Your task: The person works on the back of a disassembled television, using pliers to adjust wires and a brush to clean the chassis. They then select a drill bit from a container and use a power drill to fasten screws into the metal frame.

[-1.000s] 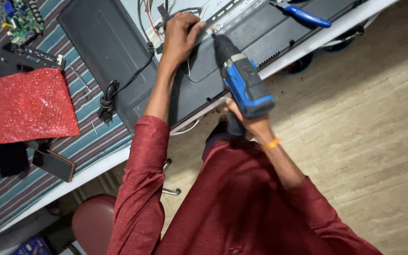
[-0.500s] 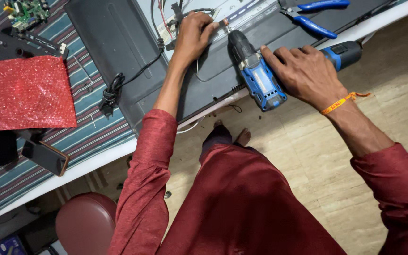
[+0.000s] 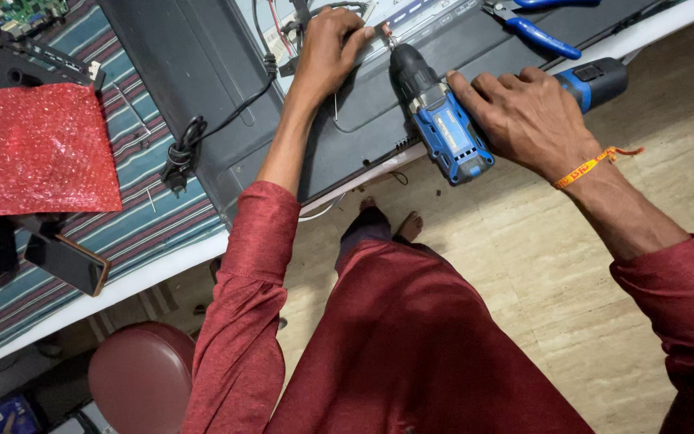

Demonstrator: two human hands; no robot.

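— What is the right hand doing?

— It is wrapped around the handle of a blue and black drill, fingers curled over the grip, palm down. The drill lies tilted, its tip pointing up toward the back of a dark flat screen that rests face down on the table.

— And the left hand?

— It rests on the back panel right beside the drill's tip, fingers bent and pressed together. The fingertips sit just next to the bit. Whether they pinch a screw I cannot tell; anything there is too small to see.

— So where exactly is the drill?

— Over the near edge of the screen, between the two hands, its battery end hanging out past the table edge.

— What else lies around?

— Blue-handled pliers on the panel beyond the right hand. A black power cord coiled on the striped cloth. A sheet of red bubble wrap to the far left, with a green circuit board above it. A dark red stool stands under the table.
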